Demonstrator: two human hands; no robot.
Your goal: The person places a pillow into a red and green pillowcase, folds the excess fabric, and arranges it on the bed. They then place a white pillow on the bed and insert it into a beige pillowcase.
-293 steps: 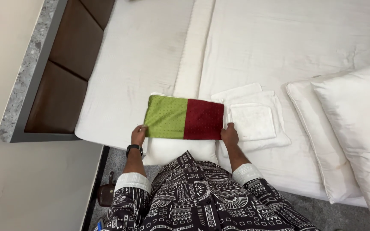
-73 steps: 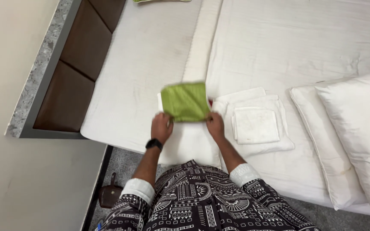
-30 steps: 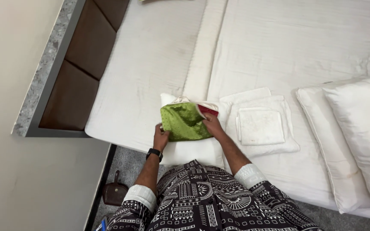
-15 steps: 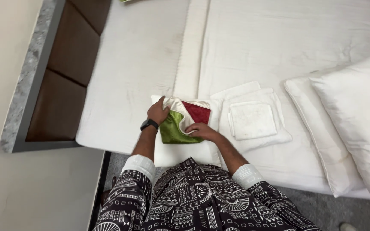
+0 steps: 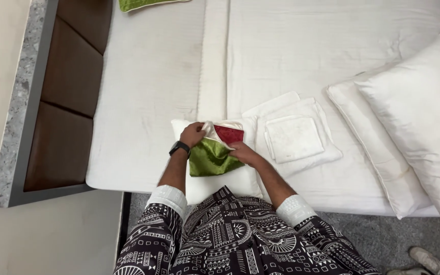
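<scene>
Head view: left hand (image 5: 193, 134) and right hand (image 5: 242, 152) grip green-red cushion cover (image 5: 211, 155), partly folded. White cushion (image 5: 220, 183) on bed (image 5: 148, 102) uncovered.

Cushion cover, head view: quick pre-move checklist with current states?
1. Left hand on the cushion cover: ok, it grips the pale lining at the top edge.
2. Right hand on the cover: ok, it presses the green part near the red panel.
3. Cover opening spread: ok, lining and red inside show between the hands.
4. White cushion under the cover: ok, it lies flat at the bed edge.
5. Folded white towels apart from the hands: ok, they sit just right of the right hand.
6. Zip or fastening state: cannot tell.
</scene>
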